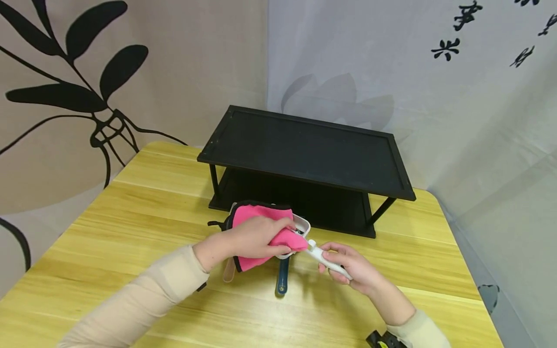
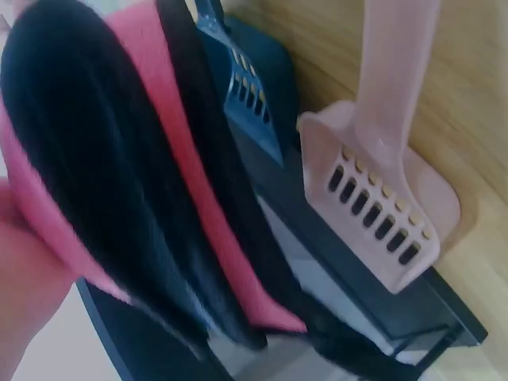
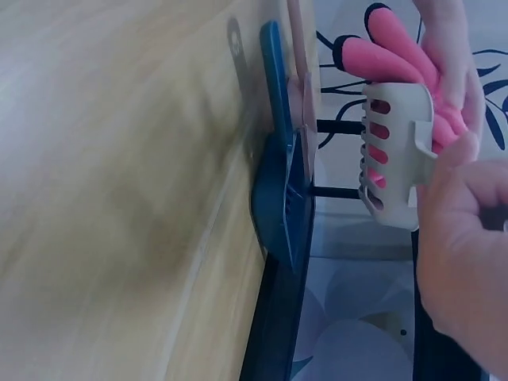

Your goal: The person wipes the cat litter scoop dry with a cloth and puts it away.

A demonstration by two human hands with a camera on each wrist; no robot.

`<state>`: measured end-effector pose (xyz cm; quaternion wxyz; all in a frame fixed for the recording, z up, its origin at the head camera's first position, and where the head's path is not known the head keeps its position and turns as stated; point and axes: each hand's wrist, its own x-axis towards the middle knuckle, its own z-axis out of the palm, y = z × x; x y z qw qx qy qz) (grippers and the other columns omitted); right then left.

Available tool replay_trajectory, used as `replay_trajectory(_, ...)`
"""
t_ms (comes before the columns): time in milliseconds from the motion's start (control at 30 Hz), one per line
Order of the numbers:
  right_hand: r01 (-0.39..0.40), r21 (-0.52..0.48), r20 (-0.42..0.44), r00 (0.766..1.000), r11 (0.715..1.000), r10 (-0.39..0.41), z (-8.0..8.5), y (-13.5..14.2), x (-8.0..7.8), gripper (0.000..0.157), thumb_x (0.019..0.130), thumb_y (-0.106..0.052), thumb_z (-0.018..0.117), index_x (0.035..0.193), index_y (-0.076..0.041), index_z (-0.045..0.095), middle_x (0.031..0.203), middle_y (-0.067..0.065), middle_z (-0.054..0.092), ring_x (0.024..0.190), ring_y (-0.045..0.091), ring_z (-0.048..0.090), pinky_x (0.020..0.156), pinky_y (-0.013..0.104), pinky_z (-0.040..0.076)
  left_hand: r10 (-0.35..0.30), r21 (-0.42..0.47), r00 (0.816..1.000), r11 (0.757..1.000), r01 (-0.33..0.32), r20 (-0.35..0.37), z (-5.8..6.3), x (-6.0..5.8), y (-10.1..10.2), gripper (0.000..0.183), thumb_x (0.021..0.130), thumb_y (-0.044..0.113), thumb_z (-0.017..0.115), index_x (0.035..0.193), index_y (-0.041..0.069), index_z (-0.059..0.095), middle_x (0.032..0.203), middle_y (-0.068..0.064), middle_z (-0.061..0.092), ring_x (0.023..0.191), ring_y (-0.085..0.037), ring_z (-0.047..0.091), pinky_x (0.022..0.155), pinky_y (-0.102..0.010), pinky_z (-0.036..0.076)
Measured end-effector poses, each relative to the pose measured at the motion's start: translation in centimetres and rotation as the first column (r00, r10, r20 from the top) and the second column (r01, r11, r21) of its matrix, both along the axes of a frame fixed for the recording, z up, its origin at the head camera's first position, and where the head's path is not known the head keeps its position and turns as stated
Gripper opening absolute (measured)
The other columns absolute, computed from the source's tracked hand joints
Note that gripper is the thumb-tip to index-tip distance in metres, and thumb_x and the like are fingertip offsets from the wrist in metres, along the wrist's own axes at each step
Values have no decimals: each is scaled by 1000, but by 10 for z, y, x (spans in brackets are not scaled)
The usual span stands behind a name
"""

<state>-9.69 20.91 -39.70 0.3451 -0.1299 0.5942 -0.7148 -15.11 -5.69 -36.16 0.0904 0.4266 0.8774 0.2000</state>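
My left hand [image 1: 256, 237] grips a bright pink cloth [image 1: 261, 211] with black edging. The folded cloth is against the head of a white litter scoop [image 3: 403, 171], and pink shows through its slots in the right wrist view. By its handle [image 1: 324, 258], my right hand [image 1: 350, 266] holds this scoop above the table. Below lie a blue litter scoop [image 3: 274, 194] and a pale pink litter scoop [image 2: 389, 135], both slotted. In the head view the cloth and left hand hide most of those two.
A black two-tier rack [image 1: 304, 150] stands at the back of the wooden table [image 1: 165, 193], just behind the scoops. Behind it hangs a pale printed curtain [image 1: 196, 63]. A black strapped device [image 1: 385, 340] is at the right wrist.
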Motion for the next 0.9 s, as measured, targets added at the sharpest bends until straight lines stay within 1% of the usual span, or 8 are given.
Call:
replay_trajectory(67, -5, -31, 19, 1000, 1000, 5, 1, 1, 0, 15, 100, -14, 39, 110, -4, 44, 80, -6, 66, 44, -3, 43, 43, 12, 30, -7, 5, 997, 1000, 6, 72, 1, -1, -3, 35, 91, 29, 55, 122, 14, 47, 61, 8, 45, 53, -5, 43, 58, -19, 38)
replay_trajectory(133, -8, -46, 37, 999, 999, 10, 1, 2, 1, 14, 100, -13, 39, 110, -5, 45, 80, -6, 66, 45, -4, 43, 43, 11, 30, -5, 9, 992, 1000, 4, 129, 2, -2, -6, 30, 91, 23, 53, 120, 14, 49, 61, 9, 43, 53, -4, 43, 58, -19, 38)
replay_trajectory(233, -4, -59, 56, 998, 998, 8, -1, 3, 1, 15, 100, -14, 40, 111, -5, 46, 81, -6, 66, 46, -4, 44, 44, 10, 31, -4, 21, 989, 1000, 1, 148, 2, -3, -8, 25, 92, 24, 56, 116, 16, 55, 63, 9, 44, 55, -3, 41, 59, -18, 37)
replay_trajectory(367, -2, -86, 65, 998, 996, 8, -4, 4, 1, 16, 100, -12, 39, 112, -5, 47, 82, -5, 66, 47, -4, 44, 44, 9, 32, -15, 55, 997, 998, 11, 76, -2, -3, -7, 23, 87, 28, 66, 108, 18, 65, 73, 10, 58, 58, -2, 42, 60, -17, 38)
replay_trajectory(533, -5, -108, 47, 999, 994, 10, -8, 5, 2, 17, 100, -10, 38, 112, -5, 48, 83, -4, 67, 46, -4, 43, 42, 11, 28, -16, 62, 1000, 998, 16, 11, -9, -2, -3, 20, 85, 27, 68, 104, 19, 71, 92, 9, 70, 68, 0, 52, 69, -16, 45)
replay_trajectory(733, 17, -79, -24, 1000, 997, -19, -8, 1, 4, 16, 99, -10, 42, 112, -4, 49, 79, -6, 68, 44, -3, 41, 40, 24, 15, 91, 50, 995, 995, -88, -50, -12, -2, -2, 18, 85, 21, 68, 102, 16, 72, 94, 3, 71, 74, -8, 59, 74, -22, 50)
replay_trajectory(833, 29, -61, -50, 998, 998, -32, -6, -1, 4, 16, 99, -11, 43, 112, -5, 50, 78, -7, 68, 43, -3, 40, 41, 30, 13, 142, 45, 982, 989, -138, -121, -14, -2, -2, 19, 85, 20, 69, 103, 15, 72, 94, 1, 71, 74, -11, 61, 74, -25, 51)
replay_trajectory(900, 34, -49, -64, 997, 998, -37, -5, -2, 4, 16, 99, -12, 43, 111, -6, 50, 78, -8, 67, 43, -2, 39, 41, 31, 12, 169, 43, 969, 986, -163, -183, -15, -2, -2, 18, 84, 19, 69, 102, 15, 72, 92, 0, 72, 72, -11, 62, 72, -26, 52)
